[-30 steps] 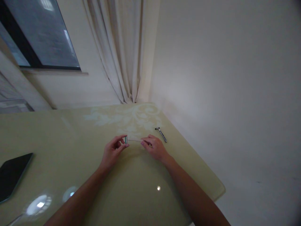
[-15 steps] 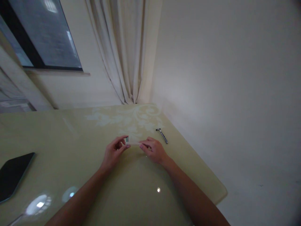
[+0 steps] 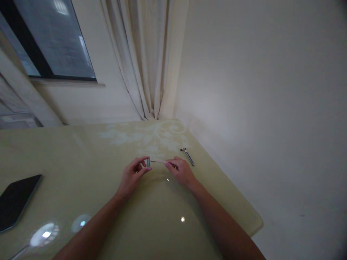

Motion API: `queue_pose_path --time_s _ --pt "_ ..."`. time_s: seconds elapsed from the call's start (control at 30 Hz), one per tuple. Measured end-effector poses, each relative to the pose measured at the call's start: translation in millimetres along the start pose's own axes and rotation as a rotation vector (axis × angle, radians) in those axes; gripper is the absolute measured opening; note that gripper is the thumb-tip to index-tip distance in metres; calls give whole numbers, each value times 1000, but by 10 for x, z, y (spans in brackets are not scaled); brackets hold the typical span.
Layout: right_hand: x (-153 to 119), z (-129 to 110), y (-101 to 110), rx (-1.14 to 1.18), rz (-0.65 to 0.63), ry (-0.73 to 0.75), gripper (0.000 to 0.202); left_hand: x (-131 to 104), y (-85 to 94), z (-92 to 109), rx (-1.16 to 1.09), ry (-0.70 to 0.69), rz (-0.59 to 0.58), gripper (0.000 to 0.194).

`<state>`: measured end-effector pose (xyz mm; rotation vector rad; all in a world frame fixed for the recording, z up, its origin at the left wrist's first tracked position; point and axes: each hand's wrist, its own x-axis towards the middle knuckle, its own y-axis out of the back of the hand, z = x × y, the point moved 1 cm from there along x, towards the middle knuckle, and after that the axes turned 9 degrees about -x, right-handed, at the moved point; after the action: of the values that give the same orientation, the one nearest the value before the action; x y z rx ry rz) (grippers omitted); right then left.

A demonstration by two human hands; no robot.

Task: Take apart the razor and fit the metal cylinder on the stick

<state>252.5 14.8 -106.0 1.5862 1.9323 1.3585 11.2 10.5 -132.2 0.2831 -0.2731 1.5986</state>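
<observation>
Between the thumb and fingers of my left hand (image 3: 133, 174) is a small box (image 3: 148, 162) with a green and white face, held upright. My right hand (image 3: 182, 171) pinches one end of a thin, pale flat strip (image 3: 158, 161), whose other end points left at the box. A narrow gap shows between strip and box. What the strip is cannot be made out. Just beyond my right hand, a razor (image 3: 187, 156) lies on the table.
The glossy yellow-green table (image 3: 151, 224) has a pale floral pattern near its far edge. A dark tablet-like object (image 3: 17, 202) lies at the left. Behind stand a curtain (image 3: 146, 72), a window (image 3: 56, 43) and a white wall (image 3: 244, 90).
My right hand has moved slightly right with the strip, which has come away from the box. My left hand still holds the box in nearly the same place.
</observation>
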Motion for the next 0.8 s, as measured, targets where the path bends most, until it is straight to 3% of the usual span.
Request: queue_pose_path --time_s 0.17,0.33,0.5,0.63,0.8 --pt "0 5 -12 39 -37 41 32 6 2 -12 4 -4 -2 40" --pt "9 44 18 10 27 -7 33 8 4 -23 8 -11 0 39" --pt "4 17 -17 34 4 63 31 3 -4 -1 8 -8 3 39" --pt "4 22 -22 6 58 7 32 5 -6 -5 6 -10 -1 39" --pt "2 33 -29 -3 13 47 33 10 -3 -14 9 -16 -7 38"
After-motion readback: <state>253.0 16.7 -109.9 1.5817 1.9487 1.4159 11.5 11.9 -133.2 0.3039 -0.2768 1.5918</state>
